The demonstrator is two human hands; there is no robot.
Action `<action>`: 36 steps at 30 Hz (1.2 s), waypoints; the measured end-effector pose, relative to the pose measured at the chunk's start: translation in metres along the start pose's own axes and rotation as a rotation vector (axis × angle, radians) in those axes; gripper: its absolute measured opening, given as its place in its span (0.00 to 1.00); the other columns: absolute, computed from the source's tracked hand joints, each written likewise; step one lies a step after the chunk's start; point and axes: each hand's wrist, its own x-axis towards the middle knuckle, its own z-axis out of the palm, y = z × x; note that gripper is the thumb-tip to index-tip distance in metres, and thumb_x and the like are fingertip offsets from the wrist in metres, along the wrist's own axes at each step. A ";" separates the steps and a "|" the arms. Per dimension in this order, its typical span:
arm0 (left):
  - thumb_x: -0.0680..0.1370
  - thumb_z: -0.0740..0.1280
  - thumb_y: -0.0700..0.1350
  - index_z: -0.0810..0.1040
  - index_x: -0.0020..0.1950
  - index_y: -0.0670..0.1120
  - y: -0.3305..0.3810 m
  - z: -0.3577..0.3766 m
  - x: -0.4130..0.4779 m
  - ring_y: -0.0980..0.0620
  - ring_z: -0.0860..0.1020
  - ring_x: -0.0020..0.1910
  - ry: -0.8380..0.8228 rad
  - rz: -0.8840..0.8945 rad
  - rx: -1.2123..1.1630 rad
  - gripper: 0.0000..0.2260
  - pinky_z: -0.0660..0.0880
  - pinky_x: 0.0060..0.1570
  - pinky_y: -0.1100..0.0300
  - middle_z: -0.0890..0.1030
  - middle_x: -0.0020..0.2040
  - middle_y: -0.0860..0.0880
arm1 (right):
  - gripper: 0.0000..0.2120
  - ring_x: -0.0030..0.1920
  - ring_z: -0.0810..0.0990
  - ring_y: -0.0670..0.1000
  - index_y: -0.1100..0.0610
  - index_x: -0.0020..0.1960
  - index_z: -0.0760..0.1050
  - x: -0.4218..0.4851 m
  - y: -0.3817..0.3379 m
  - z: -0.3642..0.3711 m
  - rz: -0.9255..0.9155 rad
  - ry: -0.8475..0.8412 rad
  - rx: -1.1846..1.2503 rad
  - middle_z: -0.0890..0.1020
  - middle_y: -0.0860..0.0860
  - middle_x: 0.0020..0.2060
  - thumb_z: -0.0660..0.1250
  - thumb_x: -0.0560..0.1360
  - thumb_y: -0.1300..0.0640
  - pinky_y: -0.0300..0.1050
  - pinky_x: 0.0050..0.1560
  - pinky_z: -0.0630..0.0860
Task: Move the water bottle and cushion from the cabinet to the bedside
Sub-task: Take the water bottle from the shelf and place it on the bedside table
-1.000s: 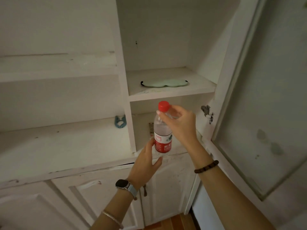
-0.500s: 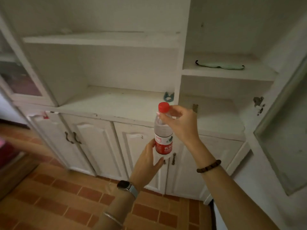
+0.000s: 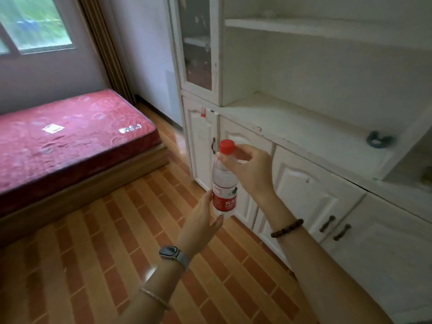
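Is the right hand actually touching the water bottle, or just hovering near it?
Touching. The head view shows the right hand pinching the water bottle at its neck, with the fingertips curled round it just under the red cap.

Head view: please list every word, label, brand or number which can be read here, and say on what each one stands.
"农夫": white characters on the red label of the water bottle, which the right hand pinches at the neck.
Small Latin line under these characters: too blurred to read.
Pale tags on the red mattress: print too blurred to read.
Watch: dark face, no text.
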 end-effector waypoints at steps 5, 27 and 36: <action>0.78 0.65 0.49 0.53 0.77 0.50 -0.067 -0.075 -0.038 0.57 0.68 0.70 0.111 -0.096 0.068 0.32 0.67 0.69 0.60 0.68 0.73 0.52 | 0.20 0.44 0.80 0.31 0.45 0.51 0.82 -0.010 -0.046 0.106 -0.036 -0.133 0.097 0.80 0.30 0.37 0.72 0.64 0.35 0.21 0.41 0.71; 0.78 0.65 0.47 0.52 0.78 0.49 -0.274 -0.316 -0.195 0.55 0.68 0.70 0.487 -0.497 0.178 0.32 0.67 0.70 0.56 0.69 0.73 0.50 | 0.17 0.44 0.82 0.35 0.48 0.47 0.84 -0.088 -0.229 0.466 -0.234 -0.647 0.355 0.83 0.36 0.38 0.75 0.65 0.39 0.34 0.47 0.78; 0.77 0.63 0.52 0.55 0.76 0.55 -0.350 -0.395 -0.218 0.57 0.72 0.67 0.645 -0.668 0.135 0.29 0.70 0.64 0.59 0.71 0.70 0.55 | 0.15 0.43 0.83 0.36 0.49 0.47 0.85 -0.096 -0.277 0.603 -0.276 -0.873 0.486 0.85 0.40 0.40 0.76 0.65 0.41 0.34 0.47 0.79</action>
